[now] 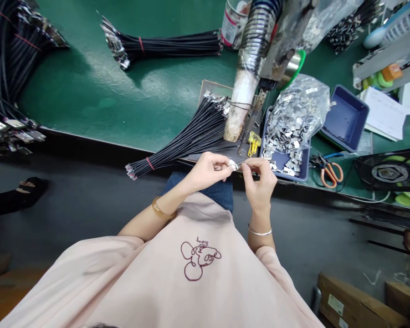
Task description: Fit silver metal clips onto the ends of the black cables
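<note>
At the bench's front edge, my left hand (210, 169) pinches a small shiny metal connector piece (238, 165) between thumb and fingers. My right hand (261, 178) meets it from the other side, thumb and forefinger pressed together at the piece's end; what lies between them is too small to tell. Just beyond the hands, a bundle of black cables (181, 139) with metal-tipped ends lies fanned out on a dark board, tied by a red band. Right of them stands a blue bin (304, 165) with loose metal connector shells (289, 141) and a plastic bag of more.
A soldering-type tool (256, 102) and a wrapped duct hose (241, 98) come down over the board. Another cable bundle (177, 45) lies behind, with more at far left. An empty-looking blue tray (346, 116), orange-handled pliers (331, 175) and a fan (391, 173) are rightward.
</note>
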A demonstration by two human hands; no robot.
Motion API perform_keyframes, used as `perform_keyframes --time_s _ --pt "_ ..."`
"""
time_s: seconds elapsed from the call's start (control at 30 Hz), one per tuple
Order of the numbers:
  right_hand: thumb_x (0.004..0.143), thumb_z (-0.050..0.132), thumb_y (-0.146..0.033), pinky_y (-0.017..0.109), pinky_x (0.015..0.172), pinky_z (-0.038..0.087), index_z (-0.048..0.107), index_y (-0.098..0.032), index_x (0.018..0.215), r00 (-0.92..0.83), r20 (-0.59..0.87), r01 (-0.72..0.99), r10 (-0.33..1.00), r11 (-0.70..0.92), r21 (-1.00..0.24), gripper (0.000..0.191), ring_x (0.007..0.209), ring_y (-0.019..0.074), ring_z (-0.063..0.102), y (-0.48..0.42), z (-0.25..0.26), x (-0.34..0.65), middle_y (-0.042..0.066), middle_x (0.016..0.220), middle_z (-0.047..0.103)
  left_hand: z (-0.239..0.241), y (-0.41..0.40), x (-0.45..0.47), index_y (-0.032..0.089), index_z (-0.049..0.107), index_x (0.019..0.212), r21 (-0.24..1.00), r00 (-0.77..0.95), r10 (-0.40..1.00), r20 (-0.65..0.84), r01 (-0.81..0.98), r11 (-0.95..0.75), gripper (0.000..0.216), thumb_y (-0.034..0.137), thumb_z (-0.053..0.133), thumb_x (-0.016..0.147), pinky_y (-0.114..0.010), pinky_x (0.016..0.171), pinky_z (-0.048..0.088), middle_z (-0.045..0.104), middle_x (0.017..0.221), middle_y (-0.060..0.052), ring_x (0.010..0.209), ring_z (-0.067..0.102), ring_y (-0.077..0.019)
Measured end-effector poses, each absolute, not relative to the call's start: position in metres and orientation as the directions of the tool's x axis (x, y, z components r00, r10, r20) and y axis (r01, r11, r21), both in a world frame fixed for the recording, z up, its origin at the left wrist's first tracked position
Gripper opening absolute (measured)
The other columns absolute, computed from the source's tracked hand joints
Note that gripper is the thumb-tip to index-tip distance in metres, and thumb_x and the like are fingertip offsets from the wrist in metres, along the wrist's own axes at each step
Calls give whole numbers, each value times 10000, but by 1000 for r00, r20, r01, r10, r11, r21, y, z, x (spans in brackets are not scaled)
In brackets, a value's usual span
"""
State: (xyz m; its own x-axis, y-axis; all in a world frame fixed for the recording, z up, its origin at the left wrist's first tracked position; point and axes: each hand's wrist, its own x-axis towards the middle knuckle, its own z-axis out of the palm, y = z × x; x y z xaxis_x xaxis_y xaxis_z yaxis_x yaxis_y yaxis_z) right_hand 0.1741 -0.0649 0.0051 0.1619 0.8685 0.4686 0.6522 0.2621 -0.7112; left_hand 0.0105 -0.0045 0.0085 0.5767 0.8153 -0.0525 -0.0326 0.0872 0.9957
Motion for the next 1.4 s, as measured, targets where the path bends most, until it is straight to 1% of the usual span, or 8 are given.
perform_keyframes --time_s 0.13,0.27,0.43,0.53,0.7,0.9,1.1,1.4 --pt "937 607 -236 265 697 572 616 -214 872 145 539 733 830 276 -622 69 792 136 683 -67 3 173 0 828 694 9 -4 14 110 682 696 985 544 836 -72 -91 144 157 241 671 782 -194 463 254 425 509 53 474 314 -40" --pt "944 606 -274 229 606 568 655 -219 926 245 468 660 849 207 -722 76 644 108 699 -70 2 172 -20 808 715 6 -3 16 112 676 685 970 529 843 -100 -136 200 157 250 683 759 -199 485 253 439 532 48 499 320 -44" --pt "963 570 -306 215 490 534 615 -234 1100 469 525 547 711 233 -804 161 463 90 634 -75 6 171 -57 685 680 0 -1 21 121 668 653 969 455 884 -110 -147 196 103 203 666 716 -205 541 315 541 578 19 553 424 -68" --pt "956 587 -262 239 598 603 607 -230 1069 450 490 509 746 236 -827 120 593 116 724 -73 6 169 -19 812 749 2 1 24 118 661 645 961 428 895 -122 -176 215 90 193 661 696 -203 566 343 576 599 15 563 457 -68" --pt "902 652 -205 348 868 625 637 -208 886 263 514 637 816 254 -728 22 1017 199 753 -67 -1 165 79 1097 771 4 4 28 122 645 634 953 403 906 -129 -201 225 105 208 675 686 -204 577 369 585 600 17 566 480 -70" --pt "902 639 -202 328 804 630 637 -205 867 281 499 620 820 242 -747 36 959 186 759 -59 -3 160 80 1113 770 6 6 30 123 633 624 953 367 921 -133 -209 221 116 215 682 675 -192 541 341 553 576 27 539 441 -55" --pt "877 659 -161 382 880 626 666 -218 848 235 561 677 794 280 -680 65 979 203 758 -58 4 159 58 1078 778 10 7 29 125 646 636 944 368 918 -150 -222 243 115 220 703 666 -193 573 408 601 617 12 580 512 -72" --pt "871 629 -149 360 828 656 591 -219 824 215 537 664 816 281 -693 92 907 189 775 -63 6 160 69 1171 754 10 9 30 116 653 644 936 362 916 -172 -228 266 112 215 705 657 -188 573 406 587 603 20 572 498 -63"
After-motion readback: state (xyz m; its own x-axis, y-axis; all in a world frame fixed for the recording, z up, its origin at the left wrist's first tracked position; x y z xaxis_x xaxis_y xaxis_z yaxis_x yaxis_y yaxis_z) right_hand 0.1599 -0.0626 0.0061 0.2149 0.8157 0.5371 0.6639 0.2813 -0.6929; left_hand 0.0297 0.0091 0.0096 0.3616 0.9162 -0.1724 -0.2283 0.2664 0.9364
